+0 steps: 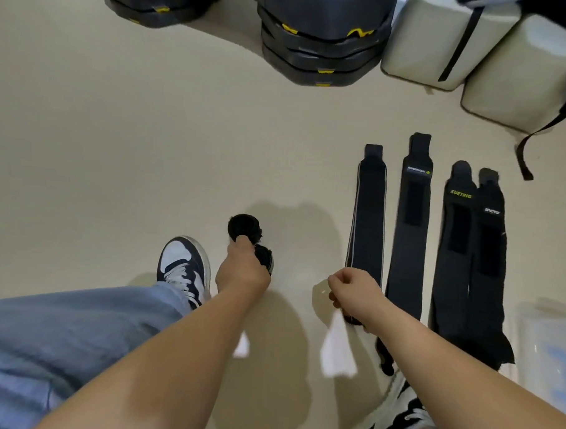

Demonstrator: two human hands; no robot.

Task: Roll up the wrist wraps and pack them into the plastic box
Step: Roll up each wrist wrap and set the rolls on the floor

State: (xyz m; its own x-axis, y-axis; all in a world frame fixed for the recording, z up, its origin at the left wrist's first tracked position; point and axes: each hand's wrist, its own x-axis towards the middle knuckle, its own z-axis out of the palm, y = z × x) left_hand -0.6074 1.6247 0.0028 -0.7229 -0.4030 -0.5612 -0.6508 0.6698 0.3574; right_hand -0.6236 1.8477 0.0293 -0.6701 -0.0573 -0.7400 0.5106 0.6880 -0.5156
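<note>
Rolled wraps (244, 227), two, lower centre: gripped together in the curled fingers of left hand (243, 271), seemingly kept ready for packing. Beside it, right hand (352, 295) pinches the near end of leftmost flat wrap (367, 211), likely to start a roll. Three more flat wraps (411, 220) lie parallel at right. Translucent plastic box (545, 349) sits at lower right edge; bare floor (148, 143) spreads left.

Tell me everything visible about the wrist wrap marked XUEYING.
The XUEYING wrist wrap is a long black strap of stretchy-looking fabric. It lies unrolled and flat on the beige floor, third from the left of four. Its far end has a rounded tab; below that sit yellow-green lettering and a darker rectangular patch. The neighbouring wrap on its right lies against its edge. No hand touches it.
</note>
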